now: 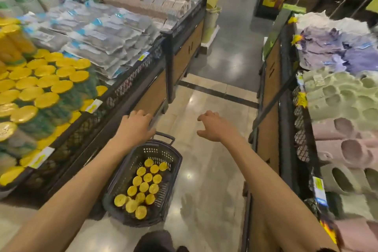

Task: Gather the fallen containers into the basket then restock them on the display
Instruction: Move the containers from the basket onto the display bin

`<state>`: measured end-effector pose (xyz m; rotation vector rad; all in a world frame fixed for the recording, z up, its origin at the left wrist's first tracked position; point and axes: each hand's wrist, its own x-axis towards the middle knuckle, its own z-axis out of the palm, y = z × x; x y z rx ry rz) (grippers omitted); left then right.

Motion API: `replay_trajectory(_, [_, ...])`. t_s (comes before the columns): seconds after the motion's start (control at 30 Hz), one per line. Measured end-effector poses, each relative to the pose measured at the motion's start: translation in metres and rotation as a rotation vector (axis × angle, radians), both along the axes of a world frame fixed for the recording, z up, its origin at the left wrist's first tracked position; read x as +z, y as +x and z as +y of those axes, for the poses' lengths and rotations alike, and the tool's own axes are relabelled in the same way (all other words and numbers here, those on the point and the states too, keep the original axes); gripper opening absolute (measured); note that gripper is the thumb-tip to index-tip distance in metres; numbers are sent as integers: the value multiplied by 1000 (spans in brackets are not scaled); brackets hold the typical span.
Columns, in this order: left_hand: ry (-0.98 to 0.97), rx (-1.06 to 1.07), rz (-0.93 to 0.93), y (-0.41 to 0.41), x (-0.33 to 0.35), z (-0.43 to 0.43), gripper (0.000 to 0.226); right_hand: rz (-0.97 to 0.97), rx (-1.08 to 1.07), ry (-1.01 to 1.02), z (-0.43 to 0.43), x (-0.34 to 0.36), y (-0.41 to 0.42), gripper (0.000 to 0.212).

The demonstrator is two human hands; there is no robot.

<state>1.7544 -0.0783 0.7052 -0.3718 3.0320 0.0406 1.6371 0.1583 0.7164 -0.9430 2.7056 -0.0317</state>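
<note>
Left hand (136,122) and right hand (212,127), loosely curled and empty, are being poised over the basket (178,161); its 12-o'clock handle (166,136) merits central gripping.

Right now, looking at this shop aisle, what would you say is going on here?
A person stands over a dark plastic shopping basket on the floor, filled with upright yellow-lidded round containers. Both arms reach forward: the left grip is at the edge of the black mesh display bin, which holds more such containers; the right grip hangs empty in the air, fingers loosely curled. Neither holds a container.
</note>
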Motion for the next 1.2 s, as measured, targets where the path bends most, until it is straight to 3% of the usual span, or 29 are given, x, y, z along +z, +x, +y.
replay_trajectory(0.2, [24,118,-10,-11,-19,-5,36,-69,66,-8,-13,-20,-45,58])
replay_trajectory(0.53, [76,347,-63,-73,-51,-20,47,-100,277,33,-81,-42,-146,57])
replay_trajectory(0.9, [126,694,-65,-95,-64,-56,52,-106,662,146,-202,-63,-209,56])
replay_trajectory(1.2, [237,1138,-63,-75,-84,-57,51,-131,1088,204,-310,-81,-205,55])
